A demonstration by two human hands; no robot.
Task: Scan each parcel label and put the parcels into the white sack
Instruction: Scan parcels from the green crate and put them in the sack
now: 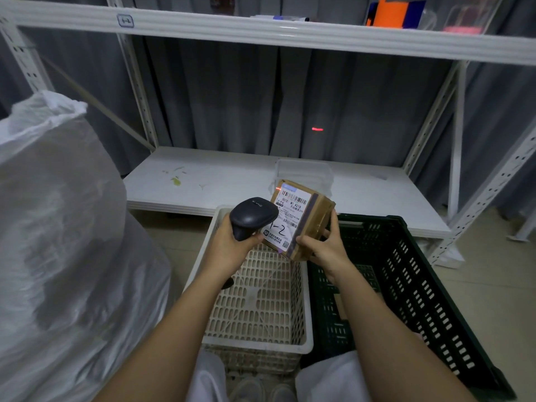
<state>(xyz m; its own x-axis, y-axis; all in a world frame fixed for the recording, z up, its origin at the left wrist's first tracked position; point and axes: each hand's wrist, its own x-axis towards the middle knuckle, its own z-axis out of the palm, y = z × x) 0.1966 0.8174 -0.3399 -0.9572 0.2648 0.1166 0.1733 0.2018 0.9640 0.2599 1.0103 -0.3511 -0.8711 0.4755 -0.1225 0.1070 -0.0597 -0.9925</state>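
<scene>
Cardboard parcel [301,219] sits tilted above the cream crate [258,300], the right hand [322,245] curled round its lower right edge, label [290,216] facing up. The left hand [229,242] grips the scanner [252,216], nose just over the label's left side. Red light catches the label's top corner, and a red dash [317,129] lands on the curtain beyond the crate, so the beam likely overshoots; tipping the scanner down onto the barcode should help. Left of the crate stands the sack [58,227]; right of it, a green crate [406,285]. Nothing blocks the way.

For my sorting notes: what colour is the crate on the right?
Dark green crate, clearest in the head view.
</scene>
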